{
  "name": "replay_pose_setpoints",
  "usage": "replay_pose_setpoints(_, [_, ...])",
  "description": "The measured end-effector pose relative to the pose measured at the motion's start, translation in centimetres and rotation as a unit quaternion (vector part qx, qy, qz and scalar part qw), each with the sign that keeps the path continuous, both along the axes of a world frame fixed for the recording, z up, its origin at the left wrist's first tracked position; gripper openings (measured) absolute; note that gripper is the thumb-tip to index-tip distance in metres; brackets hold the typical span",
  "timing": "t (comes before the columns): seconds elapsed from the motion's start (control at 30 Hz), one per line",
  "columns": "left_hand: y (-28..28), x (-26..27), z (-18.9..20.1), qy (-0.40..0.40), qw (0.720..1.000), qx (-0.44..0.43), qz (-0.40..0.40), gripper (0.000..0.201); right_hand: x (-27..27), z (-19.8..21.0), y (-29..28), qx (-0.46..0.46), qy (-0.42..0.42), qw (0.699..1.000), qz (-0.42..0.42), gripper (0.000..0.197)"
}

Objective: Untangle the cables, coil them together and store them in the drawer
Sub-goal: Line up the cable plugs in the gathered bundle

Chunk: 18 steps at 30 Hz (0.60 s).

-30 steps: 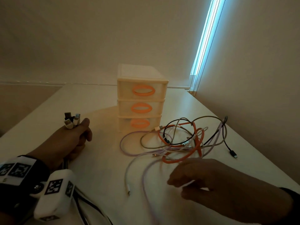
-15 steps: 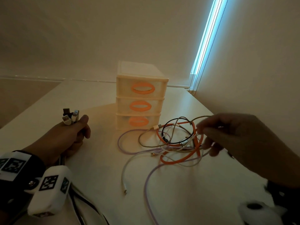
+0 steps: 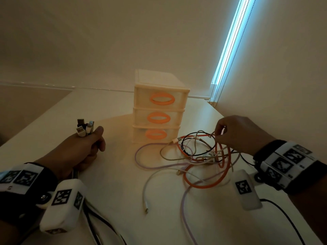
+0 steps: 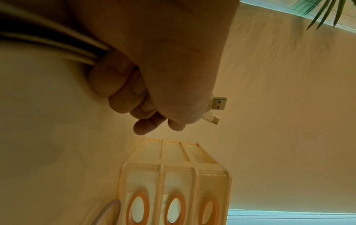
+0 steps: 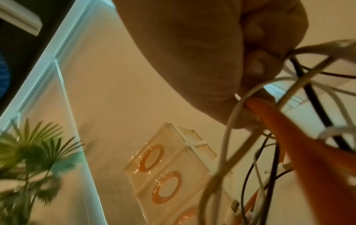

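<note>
Orange cable (image 3: 208, 181) is the thickest in the tangle (image 3: 198, 156), and my right hand (image 3: 242, 135) pinches it together with some thin strands at the top of its loop. My left hand (image 3: 77, 149) is clenched around the plugs (image 3: 85, 128) of the cables, which stick out above my thumb. To do this step well, I think I should lift slowly and follow one strand only, so no knot tightens. The tangle lies on the table (image 3: 115, 191) just below my right fingers (image 3: 218, 129), near the closed drawers (image 3: 159, 110). Purple, white and black strands cross the orange one.
</note>
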<state>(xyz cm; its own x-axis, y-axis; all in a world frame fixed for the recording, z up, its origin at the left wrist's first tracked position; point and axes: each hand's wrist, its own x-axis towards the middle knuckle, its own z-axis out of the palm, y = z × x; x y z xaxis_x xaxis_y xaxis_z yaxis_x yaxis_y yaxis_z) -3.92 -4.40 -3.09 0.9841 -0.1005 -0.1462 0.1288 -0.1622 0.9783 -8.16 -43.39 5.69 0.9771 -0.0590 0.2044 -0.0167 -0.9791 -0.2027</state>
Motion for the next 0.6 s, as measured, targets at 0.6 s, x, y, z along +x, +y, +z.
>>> replay_pose_setpoints(0.6, [-0.3,-0.3,0.3,-0.004,1.000,0.015,-0.001,0.056,-4.6,-1.1,2.0,-0.092,-0.165,0.973,0.133,0.011])
